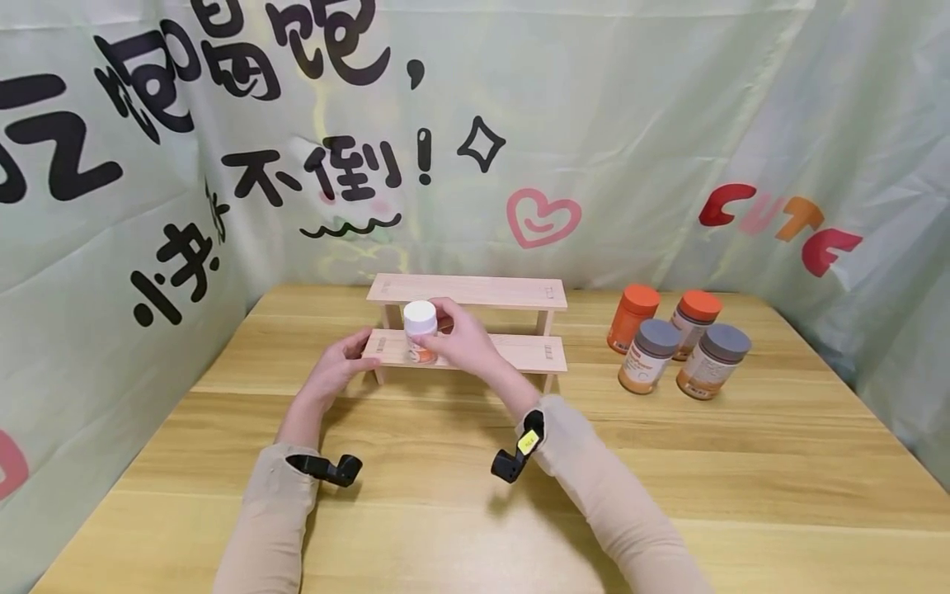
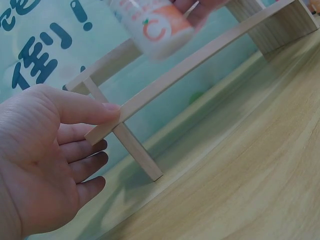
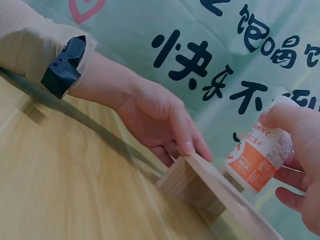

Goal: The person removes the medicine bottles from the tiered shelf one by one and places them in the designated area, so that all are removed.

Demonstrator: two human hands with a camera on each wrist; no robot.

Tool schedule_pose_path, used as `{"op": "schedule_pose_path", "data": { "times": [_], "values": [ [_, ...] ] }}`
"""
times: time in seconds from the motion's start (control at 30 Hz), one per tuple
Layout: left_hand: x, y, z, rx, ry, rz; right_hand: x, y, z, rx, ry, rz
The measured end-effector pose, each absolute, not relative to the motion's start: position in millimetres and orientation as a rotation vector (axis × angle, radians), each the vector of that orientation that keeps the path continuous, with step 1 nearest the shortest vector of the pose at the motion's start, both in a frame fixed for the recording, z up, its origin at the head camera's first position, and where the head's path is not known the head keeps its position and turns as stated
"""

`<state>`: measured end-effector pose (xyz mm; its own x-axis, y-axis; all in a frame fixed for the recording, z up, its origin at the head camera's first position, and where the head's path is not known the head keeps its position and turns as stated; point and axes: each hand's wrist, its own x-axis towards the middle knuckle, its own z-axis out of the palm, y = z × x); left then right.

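Observation:
A small white pill bottle (image 1: 420,334) with a white cap and an orange label stands out at the left part of the lower step of a two-tier wooden rack (image 1: 512,351). My right hand (image 1: 466,337) holds this bottle, thumb on the near side and fingers behind. "VITAMIN C" is readable on the bottle's label (image 3: 257,155) in the right wrist view. With my left hand (image 1: 337,369) I grip the left end of the lower board; the thumb lies on its edge in the left wrist view, fingers beyond and below the board (image 2: 165,80).
On the right of the wooden table (image 1: 445,511) several bottles stand grouped: an orange one (image 1: 633,319), an orange-capped one (image 1: 694,324), and two grey-capped ones, one nearer left (image 1: 648,357) and one right (image 1: 712,363). A printed curtain (image 1: 623,124) hangs behind.

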<state>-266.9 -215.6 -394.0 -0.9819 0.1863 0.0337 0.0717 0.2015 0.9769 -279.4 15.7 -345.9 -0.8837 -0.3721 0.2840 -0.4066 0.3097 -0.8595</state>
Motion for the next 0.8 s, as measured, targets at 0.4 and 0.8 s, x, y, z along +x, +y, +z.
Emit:
{"op": "schedule_pose_path", "data": {
  "times": [0.4, 0.8],
  "values": [
    [-266.5, -216.3, -396.0, 0.256, 2.368, 1.905, -273.6, 53.7, -329.1, 0.777, -2.474, 1.699],
    [-266.5, -215.6, -395.0, 0.247, 2.395, 1.872, -261.6, 95.7, -309.8, 0.808, -2.391, 1.672]
  ]
}}
